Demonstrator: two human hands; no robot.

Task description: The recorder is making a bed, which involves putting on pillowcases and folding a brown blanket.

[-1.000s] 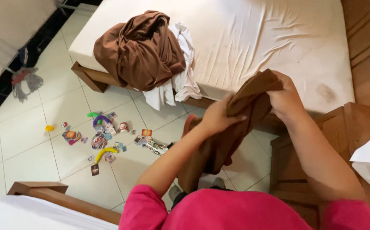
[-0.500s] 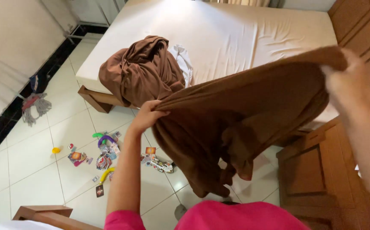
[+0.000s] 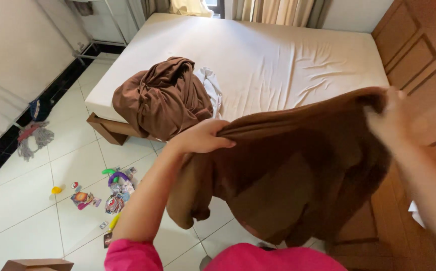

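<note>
I hold a large brown cloth [image 3: 298,165] spread out in front of me, hanging down toward the floor. My left hand [image 3: 200,136] grips its upper left edge. My right hand [image 3: 391,118] pinches the upper right corner, slightly blurred. Behind the cloth lies a bed with a cream sheet [image 3: 288,55]. On the bed's near left corner sits a bundle of brown fabric [image 3: 160,98] with a white garment [image 3: 212,88] beside it.
Small colourful toys and packets [image 3: 110,193] are scattered on the white tiled floor at the left. A grey mop head [image 3: 32,138] lies by the dark skirting. Wooden furniture [image 3: 419,55] stands at the right, a wooden edge [image 3: 37,263] at bottom left.
My hands have moved apart, stretching the bunched brown cloth out wide. The view has tilted up, so more of the bed shows.
</note>
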